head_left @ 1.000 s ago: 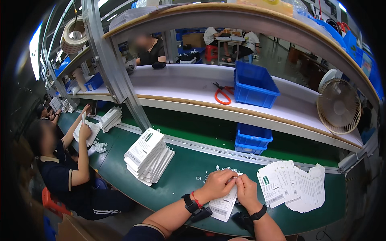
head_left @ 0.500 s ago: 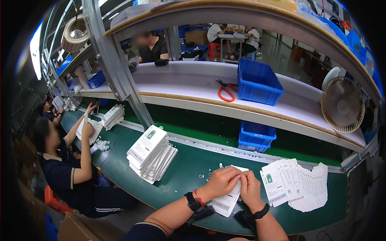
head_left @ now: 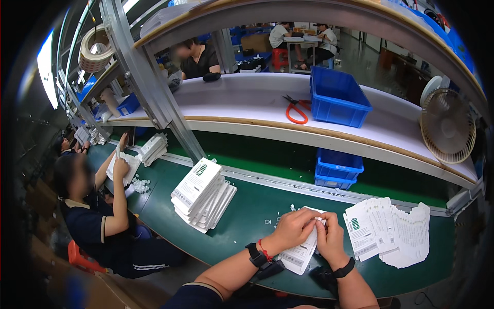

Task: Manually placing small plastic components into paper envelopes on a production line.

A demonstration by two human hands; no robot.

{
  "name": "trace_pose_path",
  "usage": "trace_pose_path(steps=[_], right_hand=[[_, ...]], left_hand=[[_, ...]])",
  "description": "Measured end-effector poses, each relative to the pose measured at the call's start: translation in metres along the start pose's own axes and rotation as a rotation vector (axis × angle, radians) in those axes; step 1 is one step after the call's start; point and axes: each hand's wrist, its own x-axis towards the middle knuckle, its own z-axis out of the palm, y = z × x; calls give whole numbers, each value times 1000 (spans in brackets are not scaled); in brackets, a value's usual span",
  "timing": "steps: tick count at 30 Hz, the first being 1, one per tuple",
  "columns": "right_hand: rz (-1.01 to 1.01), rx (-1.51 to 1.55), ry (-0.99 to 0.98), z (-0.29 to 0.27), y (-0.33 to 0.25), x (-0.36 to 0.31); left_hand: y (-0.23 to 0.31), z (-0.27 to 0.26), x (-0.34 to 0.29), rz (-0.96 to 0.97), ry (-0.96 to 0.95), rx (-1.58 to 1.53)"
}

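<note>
A white printed packet (head_left: 297, 261) lies slanted on the green tabletop before me. My left hand (head_left: 292, 230) and my right hand (head_left: 332, 241) meet over its far end. Both hands are closed, thumbs and fingers pinching at the packet's edge, where a small white bit shows between the fingertips. My fingers hide most of that end. Close beyond my left hand lie a few small clear plastic rings (head_left: 268, 222). Right of my right hand is a fanned spread of white printed packets (head_left: 368, 232). A tall stack of similar packets (head_left: 199, 188) stands to the left.
Beyond the bench runs a shelf (head_left: 247, 100) with red-handled scissors (head_left: 297, 112), a blue bin (head_left: 340, 103) and a fan (head_left: 447, 126). Two nested blue bins (head_left: 338, 170) sit below it. At left a co-worker (head_left: 98, 216) handles packets beside a pile of clear pieces (head_left: 139, 186).
The whole view has shifted slightly, so the scene sits farther right. My hands stay together at the packet's far end, with only a small change in the fingers.
</note>
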Motion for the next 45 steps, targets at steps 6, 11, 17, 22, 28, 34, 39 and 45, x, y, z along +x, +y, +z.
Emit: trace_pose_path(steps=[6,11,17,22,28,34,39,45], right_hand=[[89,81,-56,-4,-4,-1],[111,177,-8,-1,3,-5],[179,356,-48,3,3,0],[117,219,-18,1,5,-3],[96,171,2,-3,-3,-7],[60,-94,25,-3,-1,3],[-94,-315,-8,-4,-4,1],[-134,-337,-93,-6,-2,-2]], left_hand=[[-2,-2,-2,53,-6,53],[-4,5,-5,27,-9,10],[-5,0,-2,37,20,4],[-4,2,-2,10,-13,-5],[0,3,-7,10,-17,-7],[-24,-4,-1,-336,238,-21],[-29,-3,-2,-429,200,-71],[-29,0,-4,-468,181,-78]])
